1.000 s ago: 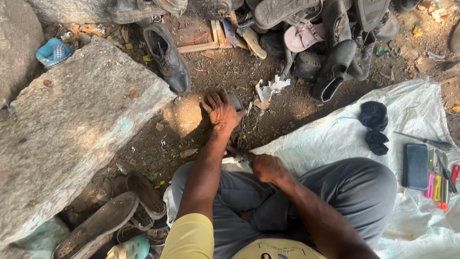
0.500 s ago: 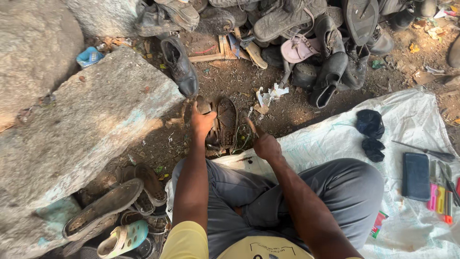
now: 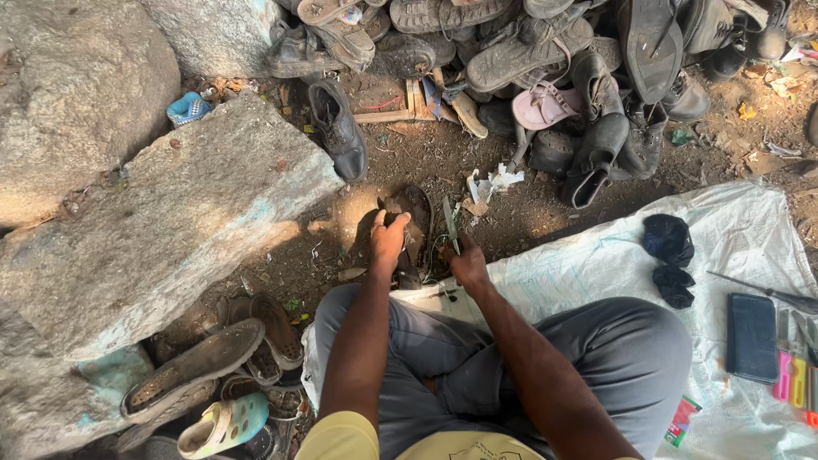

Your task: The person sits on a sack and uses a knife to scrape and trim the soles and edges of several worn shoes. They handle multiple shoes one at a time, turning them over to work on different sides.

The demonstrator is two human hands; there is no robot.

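Observation:
I sit cross-legged on the ground. My left hand (image 3: pixel 388 241) presses down on a worn dark shoe (image 3: pixel 415 223) lying on the dirt in front of my knees. My right hand (image 3: pixel 464 262) grips a slim knife (image 3: pixel 449 223) with its blade pointing up, just right of the shoe. The shoe's near end is hidden under my left hand.
A large flat stone slab (image 3: pixel 162 230) lies to the left. A heap of old shoes and sandals (image 3: pixel 545 60) fills the top. A white sack sheet (image 3: pixel 733 247) on the right carries dark cloth pieces (image 3: pixel 669 243), a black phone (image 3: pixel 751 336) and small tools (image 3: pixel 797 375). More worn soles (image 3: pixel 213 366) lie at lower left.
My left hand has taken hold of the dark shoe and drawn it closer. My right hand now holds the knife upright beside it. The view has tilted forward.

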